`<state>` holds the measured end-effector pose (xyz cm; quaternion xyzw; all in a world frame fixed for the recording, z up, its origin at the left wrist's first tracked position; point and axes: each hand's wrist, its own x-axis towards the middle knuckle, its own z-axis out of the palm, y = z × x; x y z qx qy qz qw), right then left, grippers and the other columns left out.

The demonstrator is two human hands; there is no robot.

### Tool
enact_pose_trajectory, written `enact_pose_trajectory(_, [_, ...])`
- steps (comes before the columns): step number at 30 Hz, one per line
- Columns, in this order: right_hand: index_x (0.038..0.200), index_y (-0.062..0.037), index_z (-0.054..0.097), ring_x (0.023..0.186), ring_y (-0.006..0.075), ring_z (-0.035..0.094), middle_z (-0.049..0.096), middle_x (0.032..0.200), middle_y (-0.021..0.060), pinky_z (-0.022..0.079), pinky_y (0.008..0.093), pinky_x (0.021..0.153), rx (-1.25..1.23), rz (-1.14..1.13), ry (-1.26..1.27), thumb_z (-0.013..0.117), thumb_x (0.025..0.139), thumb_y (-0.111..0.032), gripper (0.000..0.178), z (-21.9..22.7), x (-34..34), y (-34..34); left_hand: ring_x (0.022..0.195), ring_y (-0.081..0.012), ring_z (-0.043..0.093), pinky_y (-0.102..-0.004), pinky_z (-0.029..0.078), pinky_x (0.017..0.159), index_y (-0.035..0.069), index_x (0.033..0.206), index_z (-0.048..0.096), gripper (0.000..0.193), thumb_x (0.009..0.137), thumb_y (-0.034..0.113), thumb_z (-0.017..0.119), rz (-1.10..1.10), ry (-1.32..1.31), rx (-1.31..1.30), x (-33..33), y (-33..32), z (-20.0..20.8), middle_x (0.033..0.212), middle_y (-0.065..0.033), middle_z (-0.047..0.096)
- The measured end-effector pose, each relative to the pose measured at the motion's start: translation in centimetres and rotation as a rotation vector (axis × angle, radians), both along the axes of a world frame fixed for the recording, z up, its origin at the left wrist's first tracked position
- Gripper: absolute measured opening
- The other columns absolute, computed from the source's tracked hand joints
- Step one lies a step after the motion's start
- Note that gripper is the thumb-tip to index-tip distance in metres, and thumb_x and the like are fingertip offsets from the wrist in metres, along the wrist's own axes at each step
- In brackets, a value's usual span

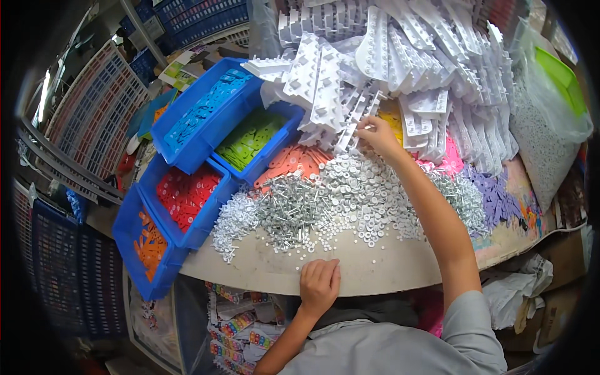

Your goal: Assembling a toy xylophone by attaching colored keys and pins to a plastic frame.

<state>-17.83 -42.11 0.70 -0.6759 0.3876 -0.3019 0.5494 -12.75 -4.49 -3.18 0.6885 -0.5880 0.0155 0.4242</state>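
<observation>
The right hand [377, 135] reaches to the white, notched plastic strips [324, 94] heaped at the far side of the pale surface [390, 270], its fingers bent at one strip's edge, though I cannot tell whether they are clamped on it. The left hand [319, 286] rests at the near edge, fingers curled together. Between the hands spread small, round white plastic pieces [365, 194], beside slender silver-coloured metal pins [286, 209].

This is an assembly workshop. Blue plastic bins [178, 157], heaped silvery pins [287, 209] and stacked white plastic strips [322, 87] crowd a beige worktable [262, 262].
</observation>
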Motion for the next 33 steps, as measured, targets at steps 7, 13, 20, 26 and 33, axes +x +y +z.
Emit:
enact_pose_trajectory(7, [0.113,-0.0060,0.053,0.063,0.0130,0.062,0.062,0.080,0.0069,0.052,0.0271,0.052,0.175,-0.077,-0.120,0.073,0.086,-0.005,0.034,1.2,0.3,1.4,0.090,-0.0321,0.063,-0.0435,0.048,0.083,0.004,0.100,0.069,0.015,0.085,0.004,0.071,-0.002,-0.021,0.009,0.1,0.1,0.2,0.089,-0.0117,0.065])
enact_pose_trajectory(13, [0.126,-0.0042,0.045,0.057,0.0129,0.057,0.059,0.077,0.0056,0.043,0.0280,0.045,0.034,-0.310,-0.055,0.073,0.082,-0.003,0.052,-0.3,1.8,0.5,0.089,-0.0319,0.062,-0.0431,0.048,0.083,0.004,0.100,0.070,0.015,0.085,0.004,0.071,0.000,-0.031,0.002,-0.1,-0.1,0.2,0.089,-0.0112,0.064])
enact_pose_trajectory(20, [0.133,-0.0035,0.044,0.070,0.0115,0.056,0.060,0.089,0.0028,0.046,0.0271,0.059,0.220,-0.351,-0.215,0.070,0.081,-0.006,0.058,2.6,-1.9,2.2,0.090,-0.0318,0.062,-0.0432,0.047,0.083,0.005,0.100,0.070,0.015,0.085,0.005,0.072,-0.005,-0.048,-0.002,-0.3,-0.1,0.3,0.089,-0.0109,0.064])
enact_pose_trajectory(26, [0.133,-0.0054,0.045,0.071,0.0111,0.054,0.061,0.095,0.0016,0.046,0.0267,0.060,0.224,-0.330,-0.305,0.068,0.083,-0.005,0.054,3.3,-3.0,3.8,0.090,-0.0317,0.061,-0.0436,0.047,0.083,0.005,0.101,0.069,0.016,0.085,0.006,0.072,-0.014,-0.080,0.015,-0.1,0.0,0.2,0.090,-0.0107,0.063])
enact_pose_trajectory(33, [0.118,-0.0046,0.059,0.087,0.0118,0.059,0.064,0.100,0.0000,0.051,0.0307,0.080,0.432,-0.184,-0.459,0.060,0.093,-0.006,0.025,2.8,-5.5,5.9,0.089,-0.0319,0.061,-0.0436,0.047,0.082,0.005,0.101,0.069,0.016,0.085,0.005,0.071,-0.016,-0.077,0.003,-0.3,-0.1,0.3,0.089,-0.0111,0.062])
